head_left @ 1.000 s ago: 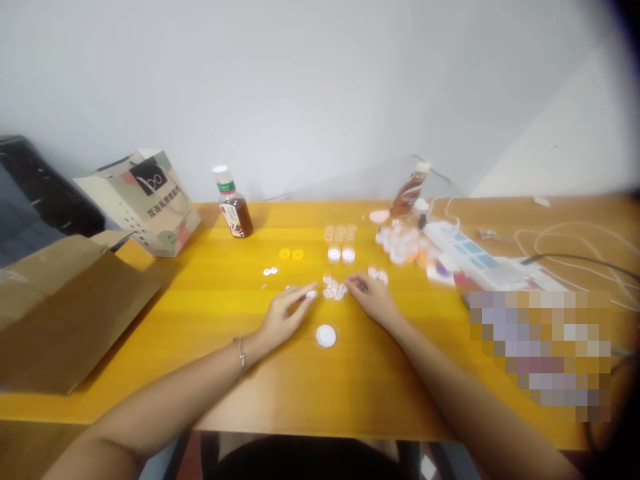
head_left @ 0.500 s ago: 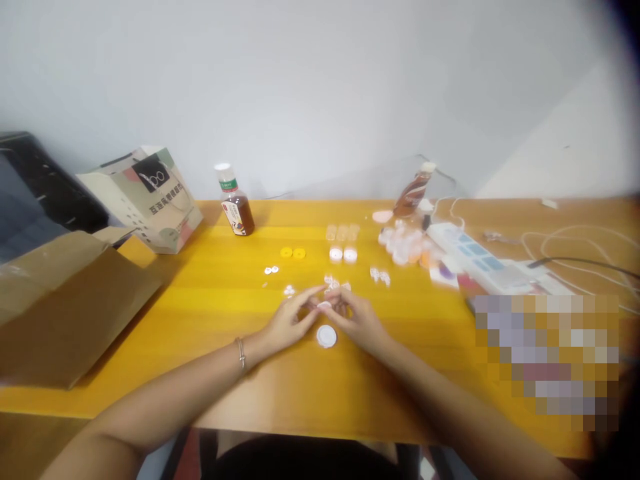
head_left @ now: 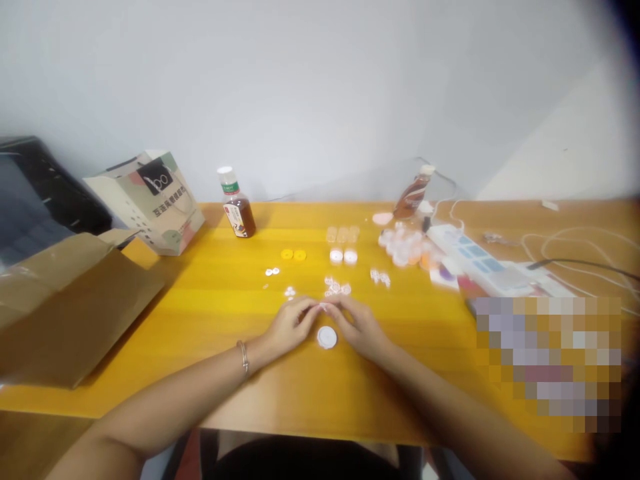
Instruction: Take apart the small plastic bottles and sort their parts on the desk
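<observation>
My left hand (head_left: 293, 324) and my right hand (head_left: 359, 327) meet at their fingertips above the table's middle. Between the pinched fingers is a small white piece (head_left: 323, 306), mostly covered, its kind too small to make out. Just below the fingers a round white disc (head_left: 327, 337) lies flat on the table. Beyond the hands sits a loose cluster of small white parts (head_left: 337, 287). A few tiny white pieces (head_left: 290, 292) lie past my left hand, with two white rings (head_left: 272, 272) farther off. More small white parts (head_left: 380, 277) lie beyond my right hand.
Two yellow discs (head_left: 293, 255), two white round pieces (head_left: 343, 256) and clear pieces (head_left: 343, 235) stand farther back. At left are a cardboard box (head_left: 75, 300), paper bag (head_left: 163, 207) and bottle (head_left: 239, 210); at right, a tilted bottle (head_left: 413, 193), power strip (head_left: 475, 257) and cables.
The fingers of both hands have drawn closer together around the small white piece, and the parts cluster behind them shows more fully. The white disc stays in place on the table.
</observation>
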Available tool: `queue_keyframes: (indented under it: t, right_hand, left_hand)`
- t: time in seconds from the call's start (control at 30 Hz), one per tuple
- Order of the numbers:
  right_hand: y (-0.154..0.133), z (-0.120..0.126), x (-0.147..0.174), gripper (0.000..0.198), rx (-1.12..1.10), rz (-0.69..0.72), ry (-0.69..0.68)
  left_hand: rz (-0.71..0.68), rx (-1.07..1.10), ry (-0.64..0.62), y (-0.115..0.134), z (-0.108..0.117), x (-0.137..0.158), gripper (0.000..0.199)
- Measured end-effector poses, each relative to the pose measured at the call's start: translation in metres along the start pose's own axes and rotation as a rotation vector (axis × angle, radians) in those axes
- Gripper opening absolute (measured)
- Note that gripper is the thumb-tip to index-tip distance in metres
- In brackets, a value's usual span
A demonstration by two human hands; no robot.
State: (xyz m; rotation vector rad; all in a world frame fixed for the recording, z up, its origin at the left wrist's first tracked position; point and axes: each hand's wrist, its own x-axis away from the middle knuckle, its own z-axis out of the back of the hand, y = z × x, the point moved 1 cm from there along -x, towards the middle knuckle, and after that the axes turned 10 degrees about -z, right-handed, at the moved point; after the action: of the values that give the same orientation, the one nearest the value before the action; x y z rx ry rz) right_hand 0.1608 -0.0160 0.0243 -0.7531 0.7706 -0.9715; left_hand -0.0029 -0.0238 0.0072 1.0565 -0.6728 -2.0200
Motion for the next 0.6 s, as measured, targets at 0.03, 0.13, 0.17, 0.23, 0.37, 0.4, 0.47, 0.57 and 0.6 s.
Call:
queue_keyframes:
  t: [0.03, 0.13, 0.17, 0.23, 0.37, 0.4, 0.47, 0.57, 0.6]
  right_hand:
    - [-0.0003, 0.0, -0.0001, 0.019, -0.003, -0.01, 0.001]
    - [-0.002, 0.0002, -0.001, 0.019, -0.023, -0.018, -0.003]
    - [-0.0027, 0.0003, -0.0013, 0.018, -0.033, -0.015, -0.007]
    - [-0.0042, 0.0005, -0.0017, 0.018, -0.05, -0.006, -0.013]
    - [-0.0065, 0.0011, -0.0019, 0.02, -0.069, -0.008, -0.011]
    - [-0.0069, 0.0013, -0.0019, 0.02, -0.076, -0.009, -0.012]
    - [-0.0079, 0.0016, -0.002, 0.021, -0.094, -0.01, -0.014]
    - [-0.009, 0.0017, -0.002, 0.022, -0.128, -0.026, -0.011]
    - [-0.0093, 0.0017, -0.0019, 0.022, -0.14, -0.038, -0.01]
  left_hand:
    - [0.011, 0.008, 0.006, 0.0, -0.0007, 0.0001, 0.026]
    - [0.043, 0.025, 0.027, 0.0004, -0.0015, -0.0002, 0.027]
    - [0.052, 0.033, 0.036, 0.0006, -0.0013, -0.0004, 0.027]
    - [0.073, 0.058, 0.056, 0.0006, -0.0008, -0.0008, 0.028]
    - [0.124, 0.139, 0.066, -0.0009, -0.0007, -0.0018, 0.03]
    - [0.132, 0.158, 0.064, -0.0013, -0.0011, -0.002, 0.031]
    - [0.142, 0.186, 0.068, -0.002, -0.0019, -0.0022, 0.033]
    - [0.151, 0.216, 0.084, -0.0023, -0.0032, -0.0021, 0.035]
    - [0.155, 0.224, 0.086, -0.0022, -0.0035, -0.002, 0.036]
